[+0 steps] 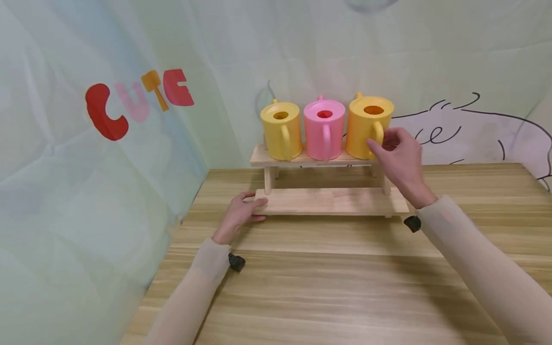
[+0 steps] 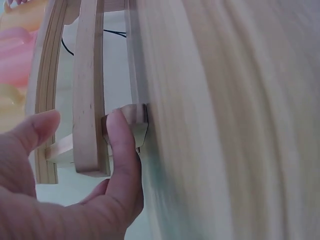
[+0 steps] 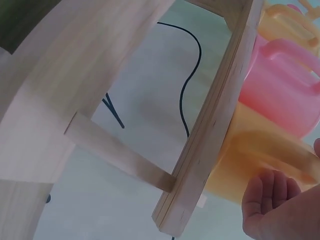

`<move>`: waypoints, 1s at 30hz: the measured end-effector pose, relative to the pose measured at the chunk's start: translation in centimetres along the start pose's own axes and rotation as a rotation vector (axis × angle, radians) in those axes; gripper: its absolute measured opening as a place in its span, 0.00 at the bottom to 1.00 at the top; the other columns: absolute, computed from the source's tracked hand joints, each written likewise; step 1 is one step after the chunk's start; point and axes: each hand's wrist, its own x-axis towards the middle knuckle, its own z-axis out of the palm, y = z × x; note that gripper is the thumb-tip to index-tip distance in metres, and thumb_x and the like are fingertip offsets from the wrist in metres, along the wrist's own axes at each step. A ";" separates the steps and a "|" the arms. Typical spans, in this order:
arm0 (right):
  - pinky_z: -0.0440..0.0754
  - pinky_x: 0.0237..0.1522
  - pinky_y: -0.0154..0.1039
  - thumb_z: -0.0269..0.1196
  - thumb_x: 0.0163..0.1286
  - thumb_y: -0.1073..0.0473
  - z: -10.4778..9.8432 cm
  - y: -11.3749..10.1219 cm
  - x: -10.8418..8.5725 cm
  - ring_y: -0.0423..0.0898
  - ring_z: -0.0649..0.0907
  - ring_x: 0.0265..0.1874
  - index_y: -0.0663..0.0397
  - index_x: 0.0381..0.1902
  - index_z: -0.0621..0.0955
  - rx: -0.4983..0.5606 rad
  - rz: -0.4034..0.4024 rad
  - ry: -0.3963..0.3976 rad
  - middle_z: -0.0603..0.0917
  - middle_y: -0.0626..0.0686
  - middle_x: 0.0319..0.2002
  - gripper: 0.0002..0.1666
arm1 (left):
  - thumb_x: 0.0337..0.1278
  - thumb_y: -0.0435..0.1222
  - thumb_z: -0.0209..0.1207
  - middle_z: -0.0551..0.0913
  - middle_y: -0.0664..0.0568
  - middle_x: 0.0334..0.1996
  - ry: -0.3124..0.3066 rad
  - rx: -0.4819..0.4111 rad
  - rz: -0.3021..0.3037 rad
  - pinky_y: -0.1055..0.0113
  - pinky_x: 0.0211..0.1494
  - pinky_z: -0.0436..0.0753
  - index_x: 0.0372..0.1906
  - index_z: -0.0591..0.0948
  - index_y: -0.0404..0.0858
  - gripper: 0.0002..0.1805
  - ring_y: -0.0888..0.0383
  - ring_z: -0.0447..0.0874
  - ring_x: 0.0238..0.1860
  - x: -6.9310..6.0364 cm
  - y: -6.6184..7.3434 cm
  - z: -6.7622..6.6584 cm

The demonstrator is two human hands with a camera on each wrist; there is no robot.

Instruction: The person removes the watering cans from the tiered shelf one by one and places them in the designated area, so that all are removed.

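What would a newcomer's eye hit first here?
Probably the bright row on the upper tier of the wooden stand: a pink watering can between a left yellow can and a right yellow can, with the right hand at the latter's handle. Next, likely the bold CUTE lettering on the backdrop, at the head view's upper left.

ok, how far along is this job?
Looks nearly done. Done: the left yellow watering can and pink watering can stand untouched on the upper shelf. In hand: the right yellow watering can, also up there, with the right hand at its handle; the left hand grips the left end of the lower shelf. Remaining: probably just letting go; no other watering can shows.
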 end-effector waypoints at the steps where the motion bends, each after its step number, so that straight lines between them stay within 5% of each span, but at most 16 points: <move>1: 0.78 0.46 0.21 0.68 0.78 0.44 0.1 0.0 0.1 0.43 0.79 0.48 0.62 0.65 0.80 -0.002 0.005 0.001 0.84 0.59 0.56 0.31 | 0.76 0.38 0.66 0.76 0.29 0.69 -0.007 -0.010 0.001 0.71 0.41 0.96 0.82 0.63 0.30 0.39 0.58 0.91 0.40 0.1 -0.1 0.1; 6: 0.78 0.43 0.20 0.68 0.79 0.45 0.6 -0.1 0.2 0.42 0.80 0.44 0.63 0.62 0.81 0.026 0.018 0.010 0.85 0.60 0.53 0.29 | 0.75 0.35 0.66 0.77 0.32 0.64 -0.019 -0.052 -0.004 0.70 0.43 0.97 0.81 0.63 0.29 0.38 0.58 0.90 0.39 0.3 -0.3 0.5; 13: 0.83 0.44 0.17 0.68 0.79 0.44 1.2 -0.5 0.5 0.40 0.81 0.44 0.63 0.58 0.84 0.151 0.039 0.001 0.85 0.51 0.48 0.27 | 0.75 0.33 0.67 0.74 0.29 0.70 -0.031 -0.073 0.001 0.68 0.46 0.97 0.85 0.56 0.32 0.44 0.54 0.89 0.47 0.6 -0.2 0.7; 21: 0.90 0.45 0.22 0.66 0.82 0.46 1.6 -0.9 0.8 0.39 0.85 0.37 0.62 0.51 0.85 0.319 0.079 -0.027 0.85 0.39 0.33 0.22 | 0.74 0.29 0.67 0.76 0.32 0.64 -0.030 -0.069 -0.001 0.71 0.41 0.96 0.87 0.57 0.39 0.45 0.60 0.88 0.37 0.7 0.1 0.8; 30: 0.90 0.36 0.25 0.64 0.82 0.50 2.1 -1.2 1.3 0.37 0.83 0.24 0.56 0.33 0.86 0.427 0.112 -0.018 0.83 0.39 0.23 0.19 | 0.74 0.26 0.66 0.74 0.37 0.59 -0.054 -0.124 -0.019 0.70 0.40 0.96 0.87 0.58 0.40 0.44 0.60 0.88 0.34 1.0 0.0 0.7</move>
